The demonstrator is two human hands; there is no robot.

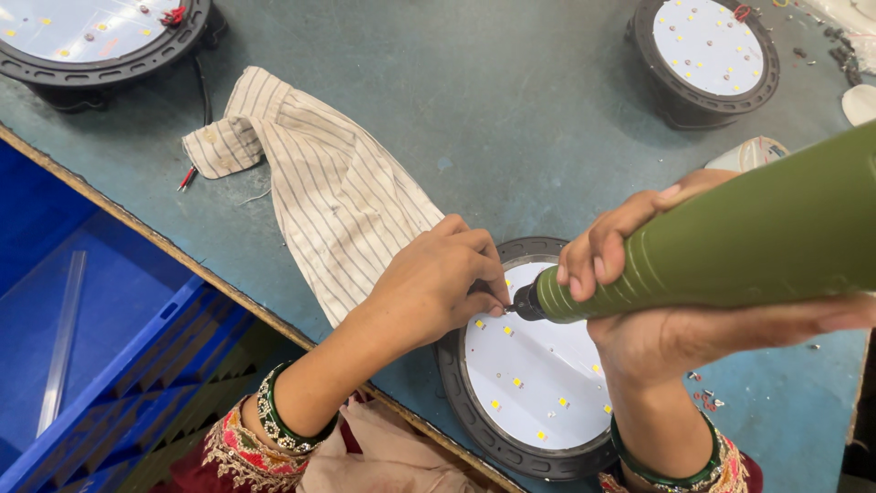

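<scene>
**Screwdriver tip meets round lamp**

Grey-blue workbench (511,100) holds a round LED lamp (534,383). Right hand (657,310) wraps closed around a green electric screwdriver (730,246). Left hand (433,283) pinches its fingertips at the tip, just above the lamp. Behind the left hand lies a striped cloth (319,183).

Driver body (730,251) matt green ribbed plastic, lamp board (538,365) smooth white, lamp rim (474,420) matt black, cloth (338,192) striped woven fabric, desk (511,100) scuffed matt grey-green, crate (119,347) glossy blue plastic

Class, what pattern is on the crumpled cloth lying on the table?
Thin dark stripes on the cream crumpled cloth, clearest in the head view.
</scene>
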